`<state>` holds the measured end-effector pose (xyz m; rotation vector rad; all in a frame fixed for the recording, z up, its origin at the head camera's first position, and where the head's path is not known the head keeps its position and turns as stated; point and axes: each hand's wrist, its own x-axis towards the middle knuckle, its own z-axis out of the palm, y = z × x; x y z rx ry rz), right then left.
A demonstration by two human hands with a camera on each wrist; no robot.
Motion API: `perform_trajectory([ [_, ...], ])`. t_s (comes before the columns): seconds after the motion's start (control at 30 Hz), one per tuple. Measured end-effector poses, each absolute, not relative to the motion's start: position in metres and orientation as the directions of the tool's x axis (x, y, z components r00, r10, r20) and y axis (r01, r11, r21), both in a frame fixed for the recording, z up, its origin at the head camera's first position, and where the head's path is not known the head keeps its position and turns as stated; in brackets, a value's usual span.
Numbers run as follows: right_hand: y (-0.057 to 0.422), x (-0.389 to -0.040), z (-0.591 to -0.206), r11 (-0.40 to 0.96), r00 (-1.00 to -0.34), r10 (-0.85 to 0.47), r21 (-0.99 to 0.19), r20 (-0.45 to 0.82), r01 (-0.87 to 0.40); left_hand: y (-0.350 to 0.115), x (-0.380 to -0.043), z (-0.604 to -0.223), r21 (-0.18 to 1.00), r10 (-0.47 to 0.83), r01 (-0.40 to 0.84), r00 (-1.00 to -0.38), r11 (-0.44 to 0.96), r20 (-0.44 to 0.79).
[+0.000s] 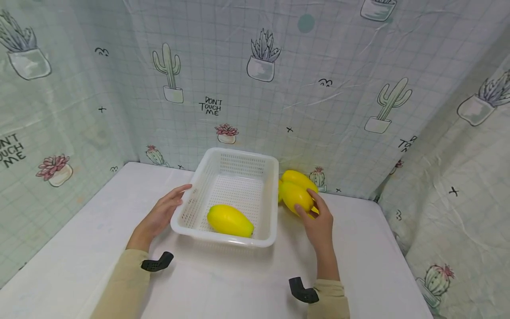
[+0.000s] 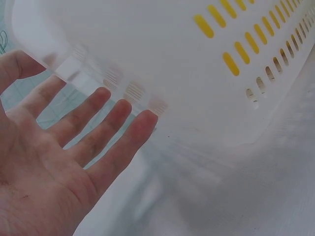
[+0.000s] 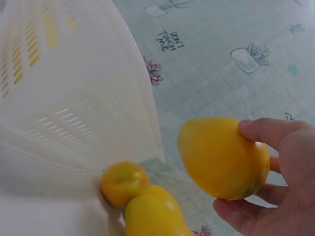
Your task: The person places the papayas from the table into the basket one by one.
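Observation:
A white plastic basket with slotted walls stands on the table, one yellow papaya lying inside near its front wall. At the basket's left side is my left hand, its fingers spread and fairly straight, fingertips right at the rim in the left wrist view. My right hand holds another yellow papaya between thumb and fingers, just right of the basket. Behind and below that fruit, more yellow papayas lie against the basket's right side, partly hidden in the head view.
The white table meets a cloth backdrop printed with cacti, close behind the basket and fruit. Cloth walls also rise at left and right. A black wrist device sits at each cuff.

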<state>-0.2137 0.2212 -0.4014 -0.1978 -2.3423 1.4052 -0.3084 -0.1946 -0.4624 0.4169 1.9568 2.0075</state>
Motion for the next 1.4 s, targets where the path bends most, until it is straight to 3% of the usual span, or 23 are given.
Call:
perform_trajectory([
  [1.4, 0.214, -0.209, -0.392, 0.479, -0.914, 0.248, -0.861, 0.321, -0.173, -0.19, -0.297, -0.448, 1.0, 0.407, -0.011, -0.913, -0.003, -0.008],
])
